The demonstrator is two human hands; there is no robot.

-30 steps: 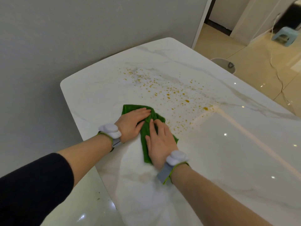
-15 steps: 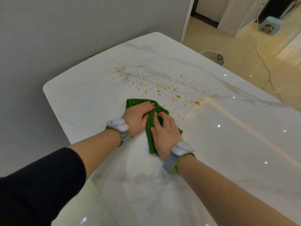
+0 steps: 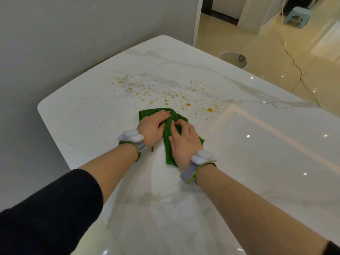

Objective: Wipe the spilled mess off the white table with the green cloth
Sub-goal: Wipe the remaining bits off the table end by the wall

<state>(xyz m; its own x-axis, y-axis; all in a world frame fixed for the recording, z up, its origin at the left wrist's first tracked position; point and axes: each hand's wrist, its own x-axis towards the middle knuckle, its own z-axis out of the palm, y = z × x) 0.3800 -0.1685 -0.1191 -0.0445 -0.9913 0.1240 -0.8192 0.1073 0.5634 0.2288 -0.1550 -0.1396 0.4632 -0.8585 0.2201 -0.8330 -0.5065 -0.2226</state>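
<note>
A green cloth (image 3: 168,133) lies bunched on the white marble table (image 3: 257,153), just short of the spill. My left hand (image 3: 152,127) presses flat on the cloth's left part, fingers pointing right. On the cloth's right part rests my right hand (image 3: 183,144), fingers curled into the fabric. The spilled mess (image 3: 165,92) is a wide scatter of small orange-yellow drops and crumbs beyond the cloth, running from far left to a larger blob at the right (image 3: 209,110). Both wrists wear grey-white bands.
A grey wall (image 3: 73,43) runs along the table's left and far sides. The table's rounded corner (image 3: 41,107) is at the left. A white bin (image 3: 233,59) stands on the tiled floor beyond the far edge, with a cable and a blue stool (image 3: 296,14) further off.
Both hands have pushed the cloth a little forward toward the spill, and it has bunched up between them. My right fingers have curled tighter into the fabric.
</note>
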